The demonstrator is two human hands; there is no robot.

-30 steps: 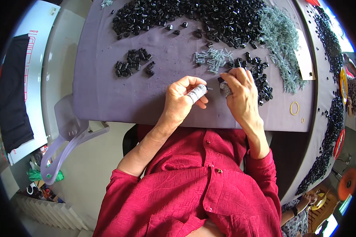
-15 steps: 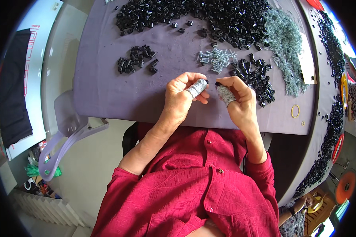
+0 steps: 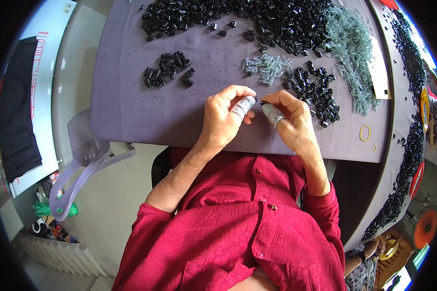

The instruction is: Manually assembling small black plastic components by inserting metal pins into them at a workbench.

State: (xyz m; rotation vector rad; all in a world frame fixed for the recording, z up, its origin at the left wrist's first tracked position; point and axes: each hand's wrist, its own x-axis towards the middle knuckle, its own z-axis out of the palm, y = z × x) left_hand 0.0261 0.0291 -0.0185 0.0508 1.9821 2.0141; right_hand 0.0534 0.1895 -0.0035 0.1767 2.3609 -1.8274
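Observation:
My left hand [image 3: 222, 116] and my right hand [image 3: 296, 119] meet above the table's near edge, fingertips almost touching. Both thumbs are wrapped in speckled grey-white tape. Each hand pinches a small black plastic piece; mostly fingers cover them, so their full shape is hidden. Just beyond lies a small pile of metal springs [image 3: 272, 68]. Right of it, close to my right hand, is a group of black plastic pieces [image 3: 320, 89]. Another small cluster of black pieces [image 3: 167, 68] sits farther left.
A large heap of black pieces [image 3: 277, 22] fills the far side, beside a heap of springs [image 3: 349, 56]. Yellow rubber bands [image 3: 365, 133] lie near the right corner. A second table at right holds black parts [image 3: 407, 160]. A lilac plastic chair [image 3: 80, 140] stands left.
My right hand has moved slightly left and up, bringing its fingertips closer to my left hand's. Both keep their pinch. The piles look the same, apart from a slight view shift.

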